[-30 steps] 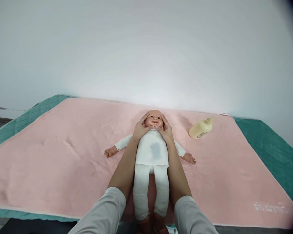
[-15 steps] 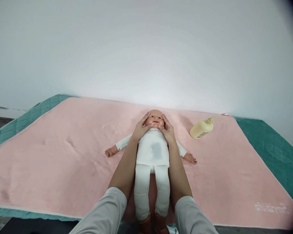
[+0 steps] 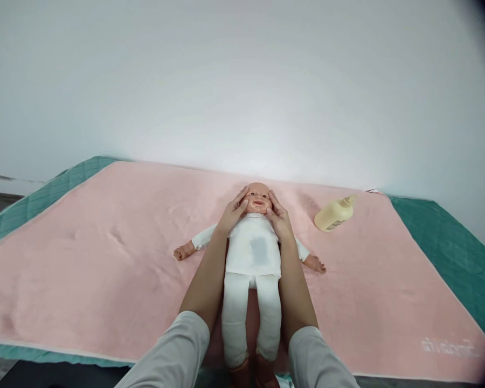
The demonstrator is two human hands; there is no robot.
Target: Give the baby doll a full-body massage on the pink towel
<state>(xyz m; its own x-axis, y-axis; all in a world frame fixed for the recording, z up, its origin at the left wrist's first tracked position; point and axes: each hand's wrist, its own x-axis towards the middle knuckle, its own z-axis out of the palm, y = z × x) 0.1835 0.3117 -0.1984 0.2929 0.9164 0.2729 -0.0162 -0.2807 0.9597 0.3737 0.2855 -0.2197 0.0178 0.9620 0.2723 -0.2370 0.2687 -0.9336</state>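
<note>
A baby doll (image 3: pixel 254 248) in a white cloth suit lies on its back, head away from me and feet toward me. Its arms spread to both sides, and a grey-blue patch marks its chest. My left hand (image 3: pixel 231 214) cups the left side of the doll's head, thumb on the cheek and fingers up by the temple. On the opposite side, my right hand (image 3: pixel 279 220) holds the head the same way, its thumb along the jaw. Between my hands the doll's face stays visible. My forearms run along both sides of its body, over its arms.
Under the doll spreads a pink blanket (image 3: pixel 145 258) on a green quilted cover (image 3: pixel 452 237). A yellow pump bottle (image 3: pixel 333 214) lies tilted on the blanket, right of the doll. A pale wall (image 3: pixel 242 81) rises behind the far edge.
Both thumbs have slid outward from the doll's chin toward its cheeks and jaw sides. My fingers stay at the temples; the doll and bottle lie in the same place.
</note>
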